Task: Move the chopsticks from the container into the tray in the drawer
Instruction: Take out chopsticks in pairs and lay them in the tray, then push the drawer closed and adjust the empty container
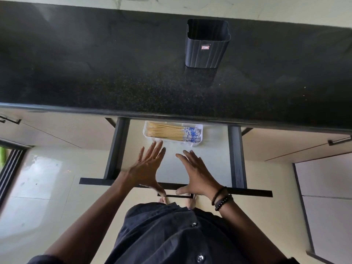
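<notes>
Shirt (171, 235) fabric, dark and buttoned, fills the nearest part of the view, with 2 bare forearms reaching forward from it. Beaded and cord bracelets (222, 197) circle the right wrist. Both hands are flat and palm-down with fingers spread wide, holding nothing. The left hand (147, 167) and the right hand (198, 175) sit side by side with a narrow gap between them, thumbs pointing toward each other over the dark front panel of the open drawer (237, 159). Just below the thumbs a slim bar handle (177, 196) shows on that panel, and whether the thumbs touch the panel cannot be told. Under the palms lies the pale drawer floor, framed by dark side rails.

Just past the left fingertips rests a white tray (200, 138), set crosswise at the back of the drawer and partly tucked under the counter edge. The chopsticks (171, 131) lie in it in a tight bundle, pale wooden shafts with blue-and-white patterned ends pointing right. The fingertips are near the tray but apart from it.

Farther beyond the fingers stretches a black speckled countertop (95, 73). On it, well past the right fingertips, stands the dark ribbed container (206, 42), upright, with a small red-and-white label on its front whose writing is too small to read. Pale cabinet fronts flank the drawer, and glossy light floor tiles lie to the left of the arms.
</notes>
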